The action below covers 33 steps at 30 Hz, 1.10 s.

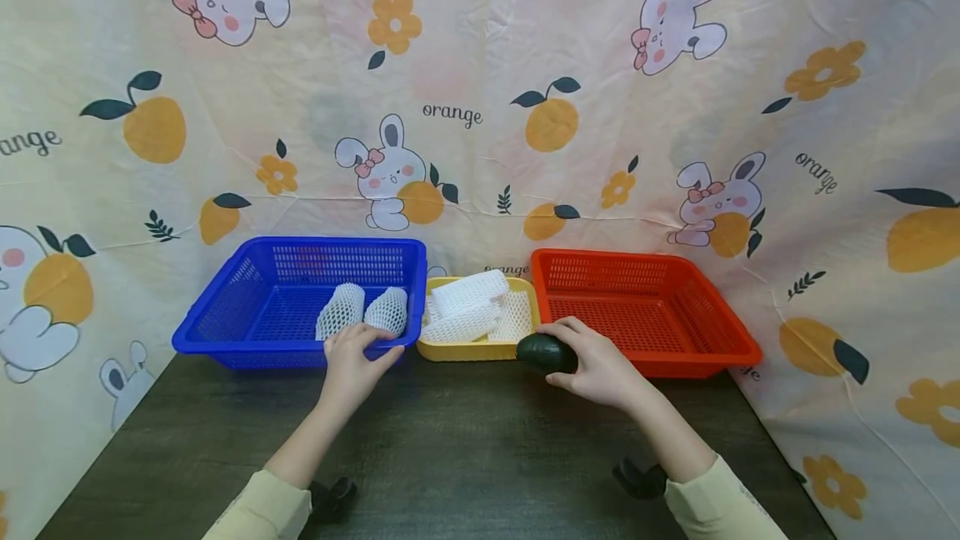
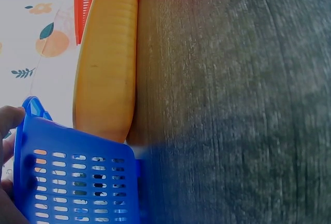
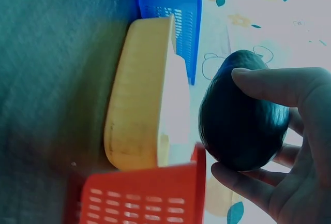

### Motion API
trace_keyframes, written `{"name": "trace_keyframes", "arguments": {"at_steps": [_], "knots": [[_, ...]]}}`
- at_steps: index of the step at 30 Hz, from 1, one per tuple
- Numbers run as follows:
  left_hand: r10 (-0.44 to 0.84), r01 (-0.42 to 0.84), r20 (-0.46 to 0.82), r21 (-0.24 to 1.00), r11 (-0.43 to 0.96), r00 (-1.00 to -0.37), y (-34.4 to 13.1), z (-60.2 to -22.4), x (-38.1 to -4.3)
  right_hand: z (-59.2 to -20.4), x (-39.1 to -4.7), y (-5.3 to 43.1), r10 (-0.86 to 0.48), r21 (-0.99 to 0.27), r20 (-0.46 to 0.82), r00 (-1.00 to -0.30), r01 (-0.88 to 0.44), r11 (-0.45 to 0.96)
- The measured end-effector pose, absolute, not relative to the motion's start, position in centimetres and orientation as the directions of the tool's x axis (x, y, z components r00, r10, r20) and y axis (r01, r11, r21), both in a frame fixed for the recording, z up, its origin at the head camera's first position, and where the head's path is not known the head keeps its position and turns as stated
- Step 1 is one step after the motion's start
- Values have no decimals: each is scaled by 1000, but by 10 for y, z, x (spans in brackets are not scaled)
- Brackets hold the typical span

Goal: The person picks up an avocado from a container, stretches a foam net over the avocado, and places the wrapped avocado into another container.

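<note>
In the head view my right hand (image 1: 600,363) grips a dark green avocado (image 1: 538,352) in front of the gap between the yellow tray (image 1: 472,352) and the red basket (image 1: 652,363). The right wrist view shows thumb and fingers around the avocado (image 3: 243,115). My left hand (image 1: 355,365) reaches over the front rim of the blue basket (image 1: 247,348), fingers beside two bulging white foam net sleeves (image 1: 341,311). What fills these sleeves is hard to make out. In the left wrist view the left fingers (image 2: 8,120) are at the basket's rim, with nothing visibly held.
Several flat white foam nets (image 1: 468,307) lie in the yellow tray between the two baskets. The dark tabletop (image 1: 480,440) stretches in front of them. Behind hangs a printed cloth (image 1: 480,48) with rabbits and oranges, close to the baskets' backs.
</note>
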<state>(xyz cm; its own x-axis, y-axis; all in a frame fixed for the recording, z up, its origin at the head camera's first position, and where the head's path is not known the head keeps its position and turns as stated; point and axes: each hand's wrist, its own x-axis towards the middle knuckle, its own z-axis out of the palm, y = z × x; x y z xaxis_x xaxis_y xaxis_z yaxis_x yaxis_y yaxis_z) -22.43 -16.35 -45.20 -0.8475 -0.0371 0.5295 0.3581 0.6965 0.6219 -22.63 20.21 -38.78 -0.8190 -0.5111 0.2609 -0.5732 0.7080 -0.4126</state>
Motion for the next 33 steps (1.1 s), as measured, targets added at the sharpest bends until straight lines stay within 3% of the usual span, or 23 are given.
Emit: {"name": "trace_keyframes", "arguments": {"at_steps": [33], "knots": [[-39,385,552,628,677,-833,-163,-452,-224,-440,-194,192,-543,-469,125,-830,-532,705]]}}
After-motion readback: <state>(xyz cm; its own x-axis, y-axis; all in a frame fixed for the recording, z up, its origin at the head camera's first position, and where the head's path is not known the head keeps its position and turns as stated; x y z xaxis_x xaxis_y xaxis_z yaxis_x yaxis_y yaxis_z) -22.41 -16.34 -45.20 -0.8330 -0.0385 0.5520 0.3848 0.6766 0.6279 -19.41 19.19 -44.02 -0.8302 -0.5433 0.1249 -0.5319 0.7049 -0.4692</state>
